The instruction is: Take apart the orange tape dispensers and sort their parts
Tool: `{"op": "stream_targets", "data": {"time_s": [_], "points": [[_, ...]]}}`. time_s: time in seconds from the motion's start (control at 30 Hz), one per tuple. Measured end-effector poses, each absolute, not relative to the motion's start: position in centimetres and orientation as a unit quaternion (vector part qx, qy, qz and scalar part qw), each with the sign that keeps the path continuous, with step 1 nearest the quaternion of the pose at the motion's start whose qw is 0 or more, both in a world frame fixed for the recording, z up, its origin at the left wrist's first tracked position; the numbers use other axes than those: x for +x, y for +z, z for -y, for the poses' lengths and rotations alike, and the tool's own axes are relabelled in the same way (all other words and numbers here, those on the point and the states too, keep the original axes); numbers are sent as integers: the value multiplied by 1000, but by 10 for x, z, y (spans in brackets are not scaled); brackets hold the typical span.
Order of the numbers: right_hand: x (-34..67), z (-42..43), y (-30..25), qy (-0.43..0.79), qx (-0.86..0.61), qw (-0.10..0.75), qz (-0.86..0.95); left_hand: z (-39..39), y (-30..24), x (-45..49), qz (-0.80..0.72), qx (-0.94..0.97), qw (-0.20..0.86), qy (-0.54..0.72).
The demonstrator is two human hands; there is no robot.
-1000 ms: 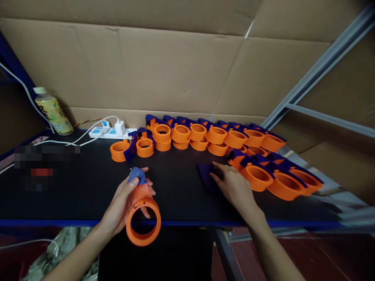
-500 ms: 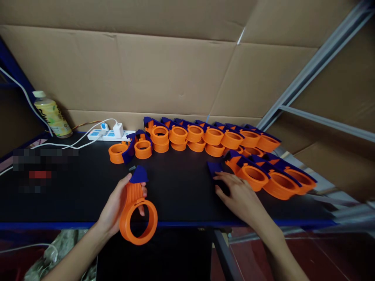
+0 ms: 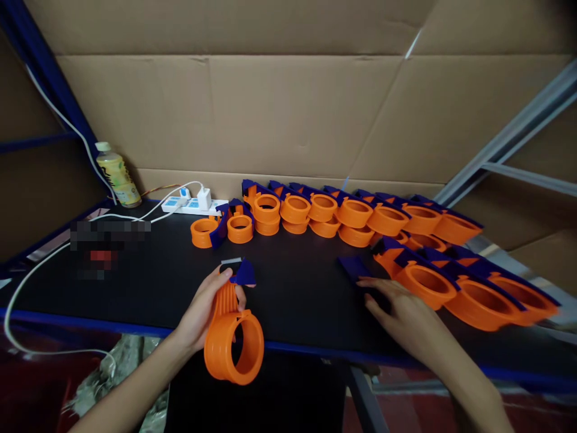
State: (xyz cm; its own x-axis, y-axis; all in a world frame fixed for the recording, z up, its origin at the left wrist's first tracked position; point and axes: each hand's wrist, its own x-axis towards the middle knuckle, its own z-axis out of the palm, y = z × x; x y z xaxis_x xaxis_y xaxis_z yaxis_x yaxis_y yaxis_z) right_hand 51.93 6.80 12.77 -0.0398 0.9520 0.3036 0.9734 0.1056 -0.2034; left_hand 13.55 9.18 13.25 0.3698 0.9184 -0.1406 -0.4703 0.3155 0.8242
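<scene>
My left hand (image 3: 205, 310) is wrapped round the ribbed handle of an orange tape dispenser (image 3: 211, 355), above the table's front edge. Its ring hangs toward me, and a blue cover (image 3: 244, 273) and a pale toothed blade (image 3: 231, 261) show at its upper end. To the right, my right hand (image 3: 399, 307) is low over the table with thumb and forefinger apart. Its fingertips reach the near end of a flat blue piece (image 3: 353, 268); whether they press on it I cannot tell. Just beyond that hand lie more orange and blue tape dispensers (image 3: 428, 285).
Along the back, several tape dispensers (image 3: 295, 208) stand stacked in a row, with two single ones (image 3: 202, 234) at its left end. A white power strip (image 3: 193, 206) with plugs and cables, and a yellow-labelled bottle (image 3: 118, 176), stand at left. Cardboard (image 3: 279, 114) walls the back of the table.
The view has shifted, so things appear farther right. In my left hand the dispenser has turned, showing more of the ring's outer side and blade. My right hand stays by the blue piece.
</scene>
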Motion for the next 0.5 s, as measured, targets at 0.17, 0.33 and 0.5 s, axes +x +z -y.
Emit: {"op": "stream_targets", "data": {"time_s": [0.17,0.33,0.5], "points": [[495,-61,147,-98,-623,263,730,-91,134,139,-307,358,737,483],[417,-49,171,-18,-515,312,798,-89,131,142,-288,378,730,490],[346,-65,174,9,-442,278,853,-89,128,143,-305,398,718,482]]}}
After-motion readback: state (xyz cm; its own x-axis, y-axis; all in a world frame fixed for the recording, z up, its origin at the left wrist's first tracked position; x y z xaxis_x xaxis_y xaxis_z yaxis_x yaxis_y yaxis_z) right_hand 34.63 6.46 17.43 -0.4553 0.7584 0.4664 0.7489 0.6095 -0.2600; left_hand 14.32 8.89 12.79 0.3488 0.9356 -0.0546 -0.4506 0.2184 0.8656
